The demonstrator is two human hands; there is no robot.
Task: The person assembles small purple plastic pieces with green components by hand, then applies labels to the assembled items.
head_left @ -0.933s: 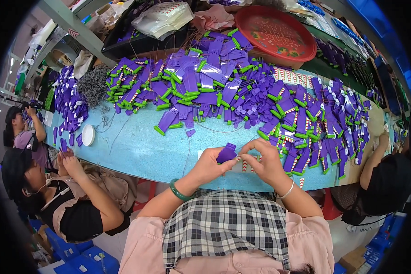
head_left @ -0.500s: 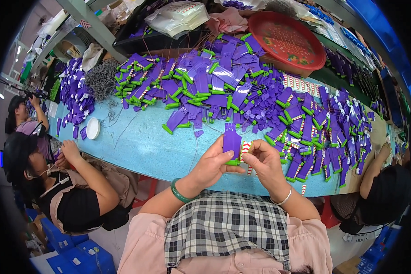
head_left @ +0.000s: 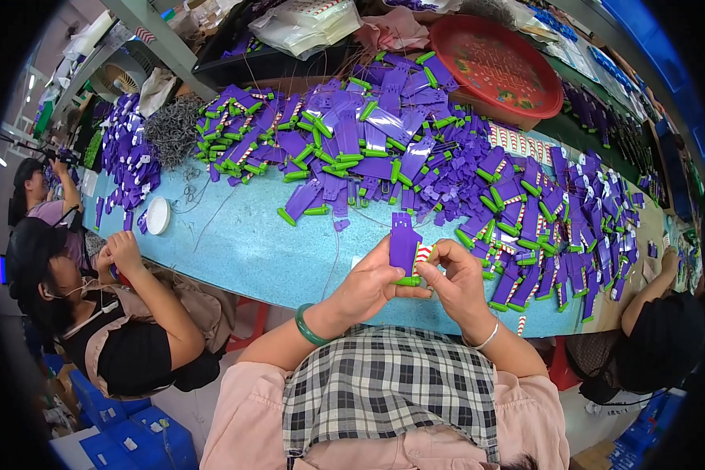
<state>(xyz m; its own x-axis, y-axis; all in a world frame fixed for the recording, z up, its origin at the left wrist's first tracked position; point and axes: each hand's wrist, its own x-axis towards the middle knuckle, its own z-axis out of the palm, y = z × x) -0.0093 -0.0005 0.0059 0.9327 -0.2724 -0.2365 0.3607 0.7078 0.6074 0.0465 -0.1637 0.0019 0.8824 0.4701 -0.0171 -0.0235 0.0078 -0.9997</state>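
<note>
My left hand (head_left: 366, 288) is closed around a flat purple plastic piece (head_left: 403, 244) with a green end (head_left: 408, 280), held upright above the near edge of the table. Its thumb presses on the purple face near the green end. Along the piece's right edge sits a red-and-white striped sticker (head_left: 424, 252). My right hand (head_left: 460, 288) pinches that sticker between thumb and forefinger, right beside the piece. Its lower part is hidden behind the fingers. A large heap of similar purple-and-green pieces (head_left: 345, 133) lies just beyond my hands.
More pieces with striped stickers (head_left: 536, 235) spread to the right on the blue table (head_left: 251, 251). A striped sticker sheet (head_left: 517, 142), a red round tray (head_left: 493, 66) and a white lid (head_left: 158, 215) lie farther off. Co-workers sit left (head_left: 125, 329) and right (head_left: 666, 337).
The purple piece has shifted slightly right, closer against the striped sticker. The sticker's tail no longer shows below my right fingers. The co-worker at left has raised both hands a little.
</note>
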